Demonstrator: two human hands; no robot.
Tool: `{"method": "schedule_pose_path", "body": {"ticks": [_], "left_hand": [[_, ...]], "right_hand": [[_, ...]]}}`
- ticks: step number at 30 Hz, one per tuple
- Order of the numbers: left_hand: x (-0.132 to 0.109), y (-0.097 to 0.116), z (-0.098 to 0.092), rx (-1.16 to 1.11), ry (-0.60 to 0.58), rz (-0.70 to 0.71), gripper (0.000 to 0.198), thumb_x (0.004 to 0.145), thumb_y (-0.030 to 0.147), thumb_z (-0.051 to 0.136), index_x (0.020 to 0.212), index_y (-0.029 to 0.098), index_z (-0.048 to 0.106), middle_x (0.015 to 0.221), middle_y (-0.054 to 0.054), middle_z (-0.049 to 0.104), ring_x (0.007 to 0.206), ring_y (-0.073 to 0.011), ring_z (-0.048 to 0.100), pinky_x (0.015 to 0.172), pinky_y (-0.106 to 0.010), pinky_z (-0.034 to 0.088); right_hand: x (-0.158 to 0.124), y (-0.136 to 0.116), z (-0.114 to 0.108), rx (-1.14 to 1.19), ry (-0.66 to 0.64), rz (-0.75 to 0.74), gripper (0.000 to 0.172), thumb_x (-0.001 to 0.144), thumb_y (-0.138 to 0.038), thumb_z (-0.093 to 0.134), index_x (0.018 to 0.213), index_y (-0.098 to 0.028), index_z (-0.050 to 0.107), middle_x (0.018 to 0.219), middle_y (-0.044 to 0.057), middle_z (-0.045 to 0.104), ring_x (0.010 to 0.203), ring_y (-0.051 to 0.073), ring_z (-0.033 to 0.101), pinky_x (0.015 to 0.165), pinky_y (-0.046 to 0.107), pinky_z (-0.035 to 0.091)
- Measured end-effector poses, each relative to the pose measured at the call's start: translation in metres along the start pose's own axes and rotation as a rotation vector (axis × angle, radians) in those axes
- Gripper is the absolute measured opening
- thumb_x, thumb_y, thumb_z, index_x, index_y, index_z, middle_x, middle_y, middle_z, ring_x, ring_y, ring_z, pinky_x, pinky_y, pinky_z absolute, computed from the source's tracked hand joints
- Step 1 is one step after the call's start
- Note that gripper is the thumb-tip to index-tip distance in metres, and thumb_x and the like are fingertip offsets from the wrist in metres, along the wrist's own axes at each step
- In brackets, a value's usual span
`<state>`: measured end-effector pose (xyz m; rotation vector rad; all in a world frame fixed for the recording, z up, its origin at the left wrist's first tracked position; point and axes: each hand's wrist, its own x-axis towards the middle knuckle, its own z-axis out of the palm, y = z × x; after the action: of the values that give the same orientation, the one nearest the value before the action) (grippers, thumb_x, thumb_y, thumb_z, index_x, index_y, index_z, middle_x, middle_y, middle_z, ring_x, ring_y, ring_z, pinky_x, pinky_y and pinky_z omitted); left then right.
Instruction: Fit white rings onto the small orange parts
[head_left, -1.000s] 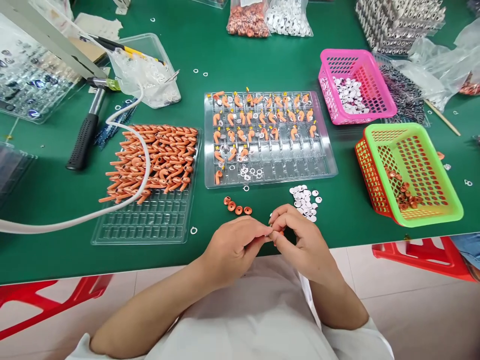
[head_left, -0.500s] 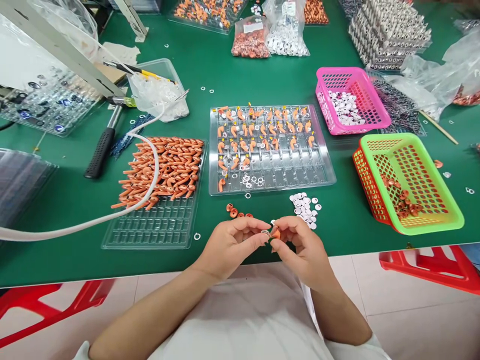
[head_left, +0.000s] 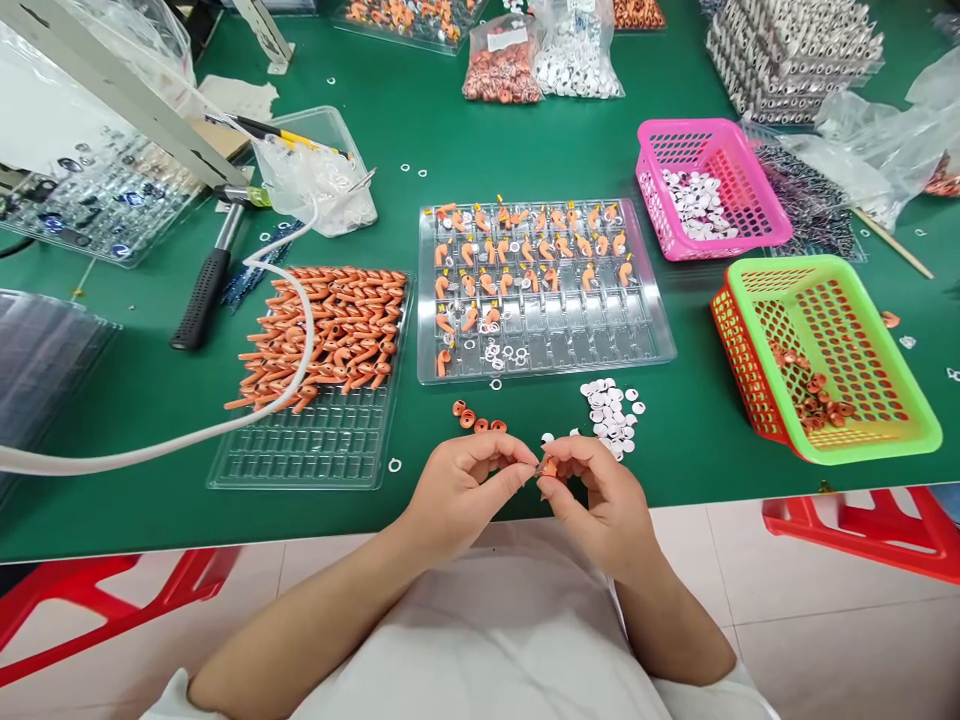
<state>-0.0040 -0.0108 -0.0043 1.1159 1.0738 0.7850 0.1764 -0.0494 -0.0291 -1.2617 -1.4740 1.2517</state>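
In the head view, my right hand point(head_left: 604, 500) pinches a small orange part point(head_left: 550, 467) between thumb and fingertips. Close against it, my left hand point(head_left: 469, 490) is closed in a pinch, and what its fingertips hold is too small to make out. Both hands meet above the near edge of the green table. Just beyond my left fingers lie several copper-coloured cups point(head_left: 468, 419). A pile of white discs point(head_left: 613, 418) lies beyond my right hand. Behind them, a clear compartment tray point(head_left: 585, 345) holds rows of orange curved pieces point(head_left: 525, 250).
Another clear tray point(head_left: 300, 450), stacked with orange pieces point(head_left: 337, 325), stands left, crossed by a white tube point(head_left: 309, 330). A hammer point(head_left: 202, 300) lies beyond it. At right are a pink basket point(head_left: 750, 240) of white discs and a green basket point(head_left: 885, 440) with copper-coloured parts.
My fingertips have drawn slightly closer together around the orange part. The small pale ring seen at my left fingertips no longer shows. The view has shifted a little.
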Motion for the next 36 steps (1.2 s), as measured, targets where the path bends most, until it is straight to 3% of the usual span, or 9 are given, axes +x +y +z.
{"method": "schedule_pose_path", "body": {"ticks": [7,14,20,24,28,29,32,36], "left_hand": [[0.001,-0.002,0.002,0.011,0.007,0.003,0.008,0.083,0.020,0.066,0.080,0.014,0.071,0.076,-0.005,0.071,0.072,-0.0153,0.065,0.068,-0.026,0.055],[-0.001,0.002,0.007,0.073,-0.006,0.052,0.010,0.085,0.017,0.062,0.078,0.013,0.070,0.074,-0.004,0.071,0.068,-0.0132,0.064,0.064,-0.022,0.053],[-0.004,-0.002,0.006,0.105,0.011,0.103,0.009,0.087,0.018,0.063,0.083,0.015,0.070,0.078,-0.005,0.074,0.071,-0.0147,0.067,0.066,-0.023,0.054],[-0.006,-0.004,0.004,0.101,0.014,0.128,0.010,0.087,0.019,0.063,0.085,0.016,0.072,0.081,-0.006,0.076,0.074,-0.0168,0.071,0.068,-0.026,0.057],[-0.009,-0.001,0.002,0.151,-0.049,0.180,0.011,0.086,0.017,0.066,0.088,0.018,0.076,0.084,-0.006,0.079,0.076,-0.0175,0.072,0.070,-0.027,0.057],[-0.009,0.001,0.001,0.167,-0.071,0.188,0.012,0.086,0.016,0.065,0.089,0.018,0.077,0.085,-0.005,0.079,0.076,-0.0172,0.073,0.071,-0.026,0.057],[-0.013,0.005,0.000,0.181,-0.088,0.174,0.013,0.086,0.014,0.064,0.090,0.019,0.076,0.087,-0.005,0.080,0.076,-0.0166,0.073,0.073,-0.027,0.057],[-0.016,0.004,-0.001,0.051,-0.094,0.000,0.013,0.081,0.013,0.067,0.093,0.019,0.068,0.084,-0.004,0.080,0.076,-0.0167,0.074,0.071,-0.027,0.057]], "right_hand": [[0.000,-0.001,0.000,-0.007,-0.003,0.012,0.021,0.094,-0.018,0.057,0.113,-0.026,0.059,0.090,0.001,0.064,0.078,0.015,0.060,0.072,0.029,0.054],[-0.007,0.005,0.004,0.077,0.072,0.038,0.036,0.093,-0.019,0.058,0.127,-0.028,0.052,0.096,0.003,0.064,0.081,0.015,0.063,0.074,0.030,0.056],[-0.011,0.008,0.006,0.175,0.119,0.115,0.034,0.092,-0.023,0.064,0.124,-0.028,0.054,0.099,0.004,0.069,0.083,0.016,0.069,0.079,0.034,0.059],[-0.011,0.006,0.005,0.193,0.044,0.113,0.036,0.092,-0.026,0.066,0.126,-0.029,0.056,0.104,0.004,0.068,0.091,0.017,0.068,0.085,0.035,0.058],[-0.005,-0.002,-0.003,0.207,-0.071,0.083,0.061,0.088,-0.031,0.071,0.143,-0.033,0.044,0.121,0.007,0.063,0.102,0.020,0.065,0.087,0.035,0.056],[-0.003,-0.004,-0.005,0.207,-0.102,0.075,0.059,0.088,-0.032,0.071,0.141,-0.032,0.046,0.122,0.007,0.063,0.102,0.020,0.064,0.086,0.035,0.056],[0.003,-0.008,-0.012,0.150,-0.179,0.048,0.030,0.089,-0.033,0.070,0.118,-0.027,0.063,0.105,0.005,0.066,0.090,0.018,0.063,0.079,0.031,0.054],[0.005,-0.008,-0.019,0.079,-0.230,-0.027,0.014,0.089,-0.026,0.070,0.103,-0.025,0.067,0.091,0.003,0.067,0.079,0.016,0.060,0.072,0.030,0.051]]}}
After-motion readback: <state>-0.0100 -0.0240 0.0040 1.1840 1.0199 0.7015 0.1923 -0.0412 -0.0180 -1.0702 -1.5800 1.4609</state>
